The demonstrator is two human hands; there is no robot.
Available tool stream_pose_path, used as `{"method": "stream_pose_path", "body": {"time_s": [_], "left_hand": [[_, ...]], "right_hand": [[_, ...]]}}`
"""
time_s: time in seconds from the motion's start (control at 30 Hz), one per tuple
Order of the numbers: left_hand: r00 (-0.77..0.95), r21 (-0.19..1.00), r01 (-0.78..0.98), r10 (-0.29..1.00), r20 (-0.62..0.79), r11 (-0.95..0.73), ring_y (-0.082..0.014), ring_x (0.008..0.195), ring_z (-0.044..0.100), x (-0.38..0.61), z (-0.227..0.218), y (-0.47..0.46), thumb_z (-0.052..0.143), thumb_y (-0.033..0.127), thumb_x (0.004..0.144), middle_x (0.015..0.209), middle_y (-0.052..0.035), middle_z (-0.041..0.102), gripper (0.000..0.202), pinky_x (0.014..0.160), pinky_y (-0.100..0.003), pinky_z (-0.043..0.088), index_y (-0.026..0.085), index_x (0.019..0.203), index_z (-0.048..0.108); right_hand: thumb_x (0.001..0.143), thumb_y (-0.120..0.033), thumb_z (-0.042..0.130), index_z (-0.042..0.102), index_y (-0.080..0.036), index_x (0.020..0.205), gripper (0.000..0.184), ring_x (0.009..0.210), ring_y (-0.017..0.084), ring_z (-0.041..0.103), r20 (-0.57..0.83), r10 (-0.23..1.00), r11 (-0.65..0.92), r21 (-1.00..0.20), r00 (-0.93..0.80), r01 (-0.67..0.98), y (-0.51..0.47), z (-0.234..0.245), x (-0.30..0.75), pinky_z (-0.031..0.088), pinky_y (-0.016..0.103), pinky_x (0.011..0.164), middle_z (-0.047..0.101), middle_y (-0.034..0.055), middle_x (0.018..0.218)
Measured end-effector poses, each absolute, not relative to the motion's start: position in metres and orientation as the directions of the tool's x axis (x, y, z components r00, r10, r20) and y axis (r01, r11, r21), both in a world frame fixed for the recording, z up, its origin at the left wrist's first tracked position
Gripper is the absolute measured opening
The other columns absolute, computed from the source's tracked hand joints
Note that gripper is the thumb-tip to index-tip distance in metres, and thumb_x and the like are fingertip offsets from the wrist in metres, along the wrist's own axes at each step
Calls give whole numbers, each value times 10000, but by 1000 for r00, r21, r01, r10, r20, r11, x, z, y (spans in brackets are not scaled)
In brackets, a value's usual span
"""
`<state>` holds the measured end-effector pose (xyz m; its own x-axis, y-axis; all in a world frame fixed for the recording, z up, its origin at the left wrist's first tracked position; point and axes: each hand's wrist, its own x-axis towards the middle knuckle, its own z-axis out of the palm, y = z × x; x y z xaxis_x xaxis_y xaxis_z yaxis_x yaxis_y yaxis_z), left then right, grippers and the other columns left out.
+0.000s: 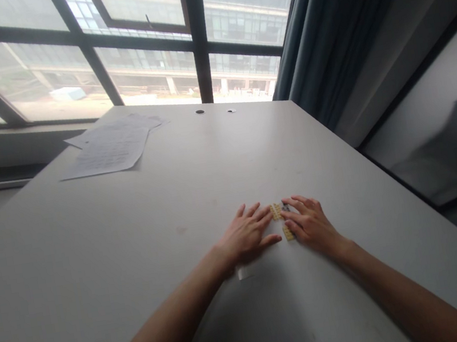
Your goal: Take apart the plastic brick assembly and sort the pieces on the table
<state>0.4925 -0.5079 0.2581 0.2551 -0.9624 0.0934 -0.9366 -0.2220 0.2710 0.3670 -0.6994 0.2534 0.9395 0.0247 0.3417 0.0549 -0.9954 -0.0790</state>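
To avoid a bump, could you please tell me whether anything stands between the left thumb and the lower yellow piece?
Nothing visible does: the left hand points its thumb toward the lower yellow piece, while the right hand partly hides that piece.

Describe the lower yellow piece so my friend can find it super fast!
On the white table, find the left hand and right hand. Just right of the left thumb is a small yellow piece, partly hidden by the right hand. It's nearer the camera than the other yellow piece, by the left fingertips.
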Motion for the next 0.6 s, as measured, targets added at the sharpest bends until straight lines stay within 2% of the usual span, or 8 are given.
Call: {"method": "stream_pose_path", "body": {"time_s": [0.4,0.6], "left_hand": [[239,259,-944,-965,108,-205,-303,1367,300,491,259,-507,264,667,891,1465,-63,399,670,1108,-527,187,240,1395,376],[247,252,-944,-962,118,-211,-300,1360,315,494,258,-508,277,657,894,1446,-64,427,647,1105,-525,195,246,1380,396]], "right_hand": [[915,-275,495,660,-282,1122,265,1253,259,403,336,65,-993,-68,939,93,-700,256,366,271,451,1015,531,45,1338],[916,-275,489,653,-278,1131,271,1245,259,410,329,37,-996,-68,943,63,-702,254,367,277,451,1007,539,50,1326]]}}
